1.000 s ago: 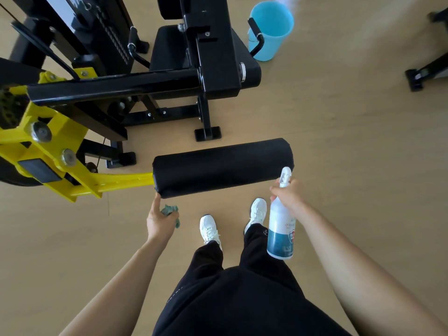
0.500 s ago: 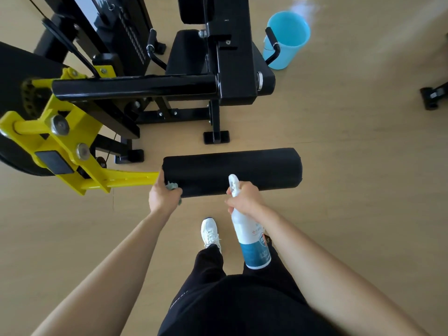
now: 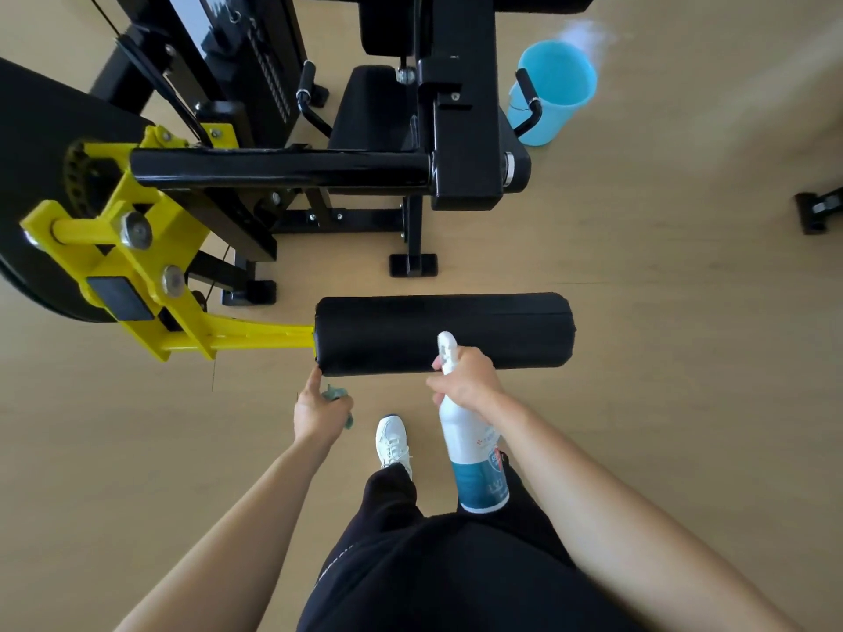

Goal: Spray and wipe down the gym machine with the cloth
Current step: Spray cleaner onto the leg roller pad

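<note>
A black padded roller (image 3: 444,333) sticks out to the right from a yellow arm (image 3: 255,338) of the black gym machine (image 3: 460,130). My right hand (image 3: 467,380) grips the neck of a white and teal spray bottle (image 3: 472,449), its nozzle against the roller's near side. My left hand (image 3: 319,410) holds a small crumpled green cloth (image 3: 340,399) just below the roller's left end, with its thumb tip touching the pad.
A light blue bucket (image 3: 554,93) stands on the wooden floor behind the machine's right side. The foot of another machine (image 3: 816,209) shows at the right edge. My white shoe (image 3: 392,437) and black trousers are below the roller.
My right hand brought the bottle from the roller's right end leftward to its middle. My left hand rose to the roller's left end, then dropped slightly below it.
</note>
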`<state>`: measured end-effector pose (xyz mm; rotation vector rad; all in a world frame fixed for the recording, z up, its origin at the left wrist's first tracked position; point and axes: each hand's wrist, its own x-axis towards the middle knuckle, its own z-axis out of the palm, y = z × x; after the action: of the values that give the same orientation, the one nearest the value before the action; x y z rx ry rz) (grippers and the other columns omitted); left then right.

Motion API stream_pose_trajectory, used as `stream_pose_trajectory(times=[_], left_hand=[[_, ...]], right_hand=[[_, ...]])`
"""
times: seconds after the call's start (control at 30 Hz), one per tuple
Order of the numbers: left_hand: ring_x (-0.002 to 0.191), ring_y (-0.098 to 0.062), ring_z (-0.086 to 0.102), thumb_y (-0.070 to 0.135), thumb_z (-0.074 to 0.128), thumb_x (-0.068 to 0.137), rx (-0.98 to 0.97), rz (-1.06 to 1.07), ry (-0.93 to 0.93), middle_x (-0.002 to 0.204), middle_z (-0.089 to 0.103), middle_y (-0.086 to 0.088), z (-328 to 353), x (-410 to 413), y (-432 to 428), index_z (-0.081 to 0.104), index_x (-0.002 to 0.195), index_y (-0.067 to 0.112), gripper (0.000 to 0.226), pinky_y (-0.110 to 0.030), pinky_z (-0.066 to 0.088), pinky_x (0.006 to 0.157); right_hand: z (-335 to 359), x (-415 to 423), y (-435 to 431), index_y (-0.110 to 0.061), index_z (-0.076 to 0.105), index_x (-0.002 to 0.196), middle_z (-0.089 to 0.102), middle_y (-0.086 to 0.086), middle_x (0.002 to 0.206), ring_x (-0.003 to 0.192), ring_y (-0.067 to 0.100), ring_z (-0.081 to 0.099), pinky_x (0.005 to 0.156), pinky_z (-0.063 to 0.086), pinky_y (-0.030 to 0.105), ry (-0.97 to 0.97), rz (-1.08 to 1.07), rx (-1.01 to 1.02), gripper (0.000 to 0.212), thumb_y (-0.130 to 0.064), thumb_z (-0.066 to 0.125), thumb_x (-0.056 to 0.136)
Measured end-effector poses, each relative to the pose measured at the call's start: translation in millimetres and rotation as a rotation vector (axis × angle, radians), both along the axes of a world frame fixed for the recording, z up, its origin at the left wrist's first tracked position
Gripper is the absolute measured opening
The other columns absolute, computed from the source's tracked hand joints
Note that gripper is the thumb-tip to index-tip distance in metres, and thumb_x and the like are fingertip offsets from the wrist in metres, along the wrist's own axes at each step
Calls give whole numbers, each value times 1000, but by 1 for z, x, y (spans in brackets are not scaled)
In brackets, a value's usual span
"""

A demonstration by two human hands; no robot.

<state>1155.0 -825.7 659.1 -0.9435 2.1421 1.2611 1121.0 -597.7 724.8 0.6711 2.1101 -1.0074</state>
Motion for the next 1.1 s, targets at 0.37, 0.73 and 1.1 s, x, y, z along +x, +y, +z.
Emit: stream_pose_trajectory(times=[0.37, 0.73, 1.1], left_hand=[[101, -36, 61, 3, 63, 83, -116, -73, 167, 121, 62, -4, 10, -31, 7, 41, 144, 24, 68, -43, 54, 81], [69, -14, 56, -2, 59, 90, -66, -89, 127, 107, 62, -2, 17, -17, 5, 36, 155, 31, 77, -24, 43, 55], [98, -27, 63, 3, 62, 89, 32, -11, 96, 121, 63, -5, 13, -4, -19, 48, 149, 25, 65, -35, 52, 75]], right_hand=[[-14, 25, 111, -17, 62, 84, 74, 1, 59, 79, 26, 72, 86, 57, 38, -35, -336, 150, 9, -11, 68, 85], [-10, 17, 60, -14, 65, 82, 78, 2, 77, 83, 23, 70, 83, 57, 35, -90, -177, 101, 9, -20, 70, 85], [23, 4, 2, -31, 63, 113, 75, -1, 63, 82, 12, 75, 83, 51, 28, 151, 4, -153, 23, -25, 70, 91]])
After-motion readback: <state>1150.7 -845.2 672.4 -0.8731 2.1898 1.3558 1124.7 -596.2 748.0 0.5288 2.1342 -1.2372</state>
